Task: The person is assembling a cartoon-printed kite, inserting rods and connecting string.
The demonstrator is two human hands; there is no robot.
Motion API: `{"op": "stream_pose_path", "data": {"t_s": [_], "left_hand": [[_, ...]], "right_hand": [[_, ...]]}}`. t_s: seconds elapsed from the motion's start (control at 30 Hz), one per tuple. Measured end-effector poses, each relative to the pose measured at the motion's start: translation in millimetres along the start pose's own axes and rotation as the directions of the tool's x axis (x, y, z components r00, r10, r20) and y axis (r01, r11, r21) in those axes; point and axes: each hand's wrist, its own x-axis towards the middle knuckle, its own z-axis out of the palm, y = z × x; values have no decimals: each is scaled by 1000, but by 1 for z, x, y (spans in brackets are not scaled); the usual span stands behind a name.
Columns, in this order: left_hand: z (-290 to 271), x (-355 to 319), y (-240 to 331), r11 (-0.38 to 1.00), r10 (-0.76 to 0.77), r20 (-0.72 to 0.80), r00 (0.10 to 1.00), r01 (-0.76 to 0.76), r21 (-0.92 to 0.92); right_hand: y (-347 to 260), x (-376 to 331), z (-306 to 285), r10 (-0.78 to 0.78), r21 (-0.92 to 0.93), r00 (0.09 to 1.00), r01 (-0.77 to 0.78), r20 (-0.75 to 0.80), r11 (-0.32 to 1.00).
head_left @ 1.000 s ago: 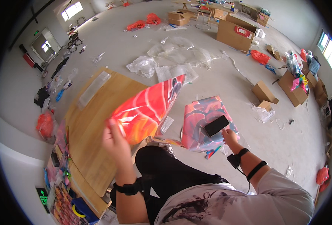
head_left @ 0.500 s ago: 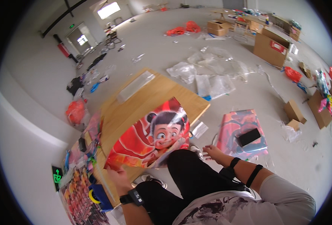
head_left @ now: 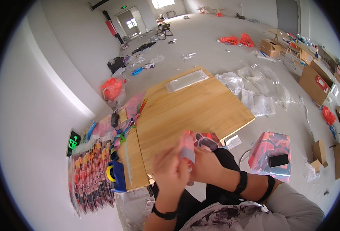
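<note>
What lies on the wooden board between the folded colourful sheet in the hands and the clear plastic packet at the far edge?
In the head view, only bare wooden board lies between the folded colourful sheet and the clear plastic packet.

a large, bare hall used as a packing workshop or small warehouse. the grey concrete floor (head_left: pixel 216 42) runs wide and open between plain white walls, with a double door (head_left: pixel 128 23) at the far end and a green exit sign (head_left: pixel 73 142) low on the wall. a low wooden board (head_left: pixel 193 107) serves as a work surface. cardboard boxes (head_left: pixel 314 81) stand along the right side, clear plastic bags (head_left: pixel 254 88) lie strewn about, and a stack of bagged colourful printed goods (head_left: pixel 89 177) lies by the wall.
</note>
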Motion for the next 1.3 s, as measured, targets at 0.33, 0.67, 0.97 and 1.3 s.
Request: {"op": "stream_pose_path", "data": {"t_s": [0.33, 0.67, 0.97, 1.3], "left_hand": [[12, -6, 50, 978, 150, -217, 964, -114, 172], [26, 22, 94, 991, 127, -412, 902, -94, 100], [-45, 2, 97, 948, 237, -315, 919, -290, -132], [-26, -106, -97, 425, -662, 512, 547, 837, -345]], "right_hand": [[26, 16, -19, -15, 376, 997, 41, -73, 926], [-1, 19, -43, 58, 446, 990, 5, -128, 895], [-16, 51, -86, 35, 184, 956, 20, -292, 983], [21, 80, -123, 159, 930, 918, 344, -363, 131]]}}
